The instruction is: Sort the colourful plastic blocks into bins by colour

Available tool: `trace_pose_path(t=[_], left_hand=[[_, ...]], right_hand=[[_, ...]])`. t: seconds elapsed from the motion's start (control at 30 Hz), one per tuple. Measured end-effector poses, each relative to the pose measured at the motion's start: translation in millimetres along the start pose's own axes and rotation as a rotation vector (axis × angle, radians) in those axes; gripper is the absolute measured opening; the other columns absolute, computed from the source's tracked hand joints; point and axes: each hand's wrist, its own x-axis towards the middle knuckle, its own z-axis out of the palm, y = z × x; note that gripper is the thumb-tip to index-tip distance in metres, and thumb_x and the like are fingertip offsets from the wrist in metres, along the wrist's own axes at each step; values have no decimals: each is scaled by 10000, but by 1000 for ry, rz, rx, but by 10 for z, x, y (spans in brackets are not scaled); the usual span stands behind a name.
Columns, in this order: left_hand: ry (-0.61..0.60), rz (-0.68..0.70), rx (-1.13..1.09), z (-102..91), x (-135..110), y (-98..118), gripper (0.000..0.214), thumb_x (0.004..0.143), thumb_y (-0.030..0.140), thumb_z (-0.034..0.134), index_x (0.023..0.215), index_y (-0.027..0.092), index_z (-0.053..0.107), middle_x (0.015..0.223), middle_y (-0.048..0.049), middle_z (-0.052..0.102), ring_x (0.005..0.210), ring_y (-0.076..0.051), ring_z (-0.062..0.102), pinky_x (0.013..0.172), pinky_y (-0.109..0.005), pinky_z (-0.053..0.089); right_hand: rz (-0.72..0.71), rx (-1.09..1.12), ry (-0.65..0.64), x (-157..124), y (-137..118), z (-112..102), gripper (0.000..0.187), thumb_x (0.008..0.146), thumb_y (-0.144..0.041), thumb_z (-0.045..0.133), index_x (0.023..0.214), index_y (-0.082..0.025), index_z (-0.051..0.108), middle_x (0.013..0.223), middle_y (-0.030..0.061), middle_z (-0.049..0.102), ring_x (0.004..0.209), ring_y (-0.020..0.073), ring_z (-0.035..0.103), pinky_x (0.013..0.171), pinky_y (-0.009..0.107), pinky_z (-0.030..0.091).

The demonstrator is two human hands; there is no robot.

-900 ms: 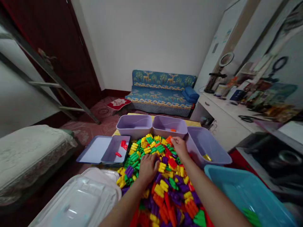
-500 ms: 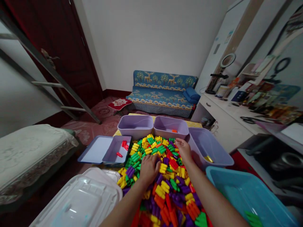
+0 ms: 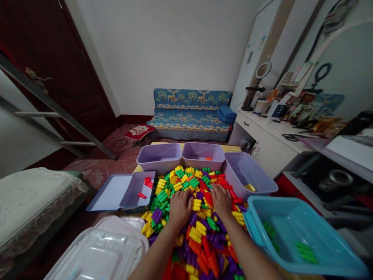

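A large heap of plastic toy building pieces (image 3: 201, 229) in yellow, green, purple, red and orange covers the middle of the table. My left hand (image 3: 180, 206) rests palm down on the left side of the heap, fingers stretched forward and thumb apart, close to a purple piece. On the right side, my right hand (image 3: 221, 200) lies over red and yellow pieces with its fingers spread. The undersides of both hands are hidden, and nothing shows gripped in either.
Behind the heap stand two purple bins (image 3: 159, 157), with another purple bin (image 3: 250, 171) at right holding yellow pieces. A hinged box (image 3: 136, 190) holds red pieces. The blue tub (image 3: 305, 229) has green pieces inside. White lids (image 3: 101, 249) lie front left.
My right hand has come back toward me from the heap's far right edge and lowered onto the pieces. My left hand stays in about the same place. The view has shifted rightward.
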Motion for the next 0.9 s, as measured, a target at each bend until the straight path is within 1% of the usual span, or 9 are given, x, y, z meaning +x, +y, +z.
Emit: trace_pose_path(t=[0.23, 0.47, 0.6, 0.7, 0.77, 0.83, 0.9], left_hand=[[-11, 5, 19, -11, 11, 0, 350, 926, 321, 441, 1222, 186, 569, 1060, -75, 677, 1032, -248, 562, 932, -404, 383], [-13, -11, 16, -4, -1, 5, 351, 927, 309, 435, 1221, 184, 580, 1069, -74, 679, 1037, -253, 563, 935, -413, 388], [23, -45, -46, 15, -2, -22, 367, 915, 300, 459, 1244, 194, 582, 1067, -77, 680, 1034, -249, 573, 936, -408, 406], [59, -87, -137, 59, 6, -80, 392, 876, 300, 526, 1252, 211, 592, 1104, -84, 676, 1050, -256, 583, 938, -416, 423], [79, -113, -236, 93, 22, -127, 416, 839, 291, 575, 1248, 218, 597, 1149, -83, 670, 1077, -262, 586, 957, -431, 424], [84, -147, -385, 117, 54, -170, 436, 806, 284, 608, 1236, 215, 601, 1170, -79, 671, 1078, -259, 600, 958, -432, 439], [75, -205, -582, 120, 112, -205, 418, 770, 296, 645, 1177, 196, 632, 1117, -77, 696, 1041, -256, 626, 930, -415, 469]], right_hand=[[13, -44, 6, -3, -36, -16, 421, 974, -347, 315, 1303, -259, 563, 1332, 11, 597, 1294, 235, 440, 1105, 458, 234], [62, -52, 52, 27, -52, 35, 388, 946, -304, 368, 1253, -290, 605, 1279, 12, 635, 1265, 217, 467, 1098, 454, 236], [59, -48, 68, 25, -59, 34, 388, 937, -288, 375, 1245, -291, 611, 1274, 7, 638, 1268, 222, 466, 1097, 463, 227], [51, -41, 67, 23, -58, 31, 385, 933, -286, 378, 1236, -283, 616, 1279, 9, 636, 1264, 231, 469, 1093, 474, 225], [43, -34, 65, 21, -56, 31, 383, 933, -288, 377, 1229, -280, 619, 1280, 9, 635, 1263, 236, 469, 1084, 479, 234], [36, -30, 73, 20, -52, 35, 382, 931, -287, 375, 1221, -282, 623, 1277, 8, 637, 1264, 239, 466, 1075, 476, 245], [34, -32, 82, 20, -48, 42, 384, 929, -284, 373, 1217, -282, 627, 1266, 14, 644, 1260, 238, 468, 1066, 466, 255]])
